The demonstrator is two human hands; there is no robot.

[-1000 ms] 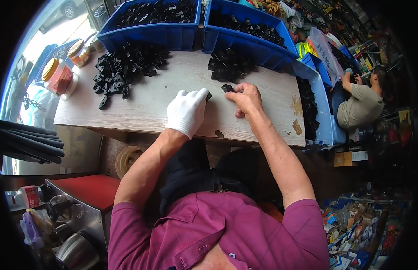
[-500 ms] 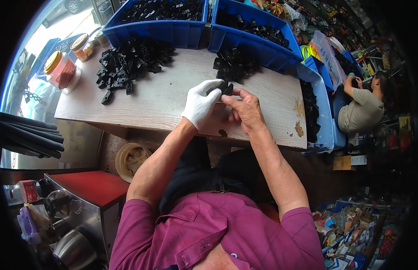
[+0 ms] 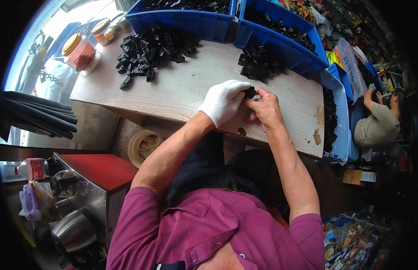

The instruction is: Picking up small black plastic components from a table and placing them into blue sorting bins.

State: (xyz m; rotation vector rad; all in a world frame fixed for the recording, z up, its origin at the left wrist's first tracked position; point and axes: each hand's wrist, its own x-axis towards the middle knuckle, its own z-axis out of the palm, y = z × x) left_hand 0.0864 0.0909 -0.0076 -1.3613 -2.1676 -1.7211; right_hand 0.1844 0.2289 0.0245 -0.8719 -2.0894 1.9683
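Note:
My left hand (image 3: pixel 224 101), in a white glove, and my bare right hand (image 3: pixel 266 110) meet over the near part of the table (image 3: pixel 182 92). Between their fingertips is a small black plastic part (image 3: pixel 250 92), gripped from both sides. The glove covers much of it, so its full shape cannot be made out. Past my hands, close to the right one, lies a small heap of similar black parts (image 3: pixel 259 64). A larger heap of black parts (image 3: pixel 150 50) spreads over the table's far left.
Two blue bins (image 3: pixel 182 23) (image 3: pixel 281 51) of black parts line the far edge. A pale blue bin (image 3: pixel 341 119) adjoins the right end. Lidded jars (image 3: pixel 80 54) stand at left. A bucket (image 3: pixel 136 146) sits below. Another person (image 3: pixel 377 123) sits at far right.
The view has shifted, moving the table rightward in the picture. My hands have come slightly nearer to me. My gloved hand has turned its back upward, covering more of the black part.

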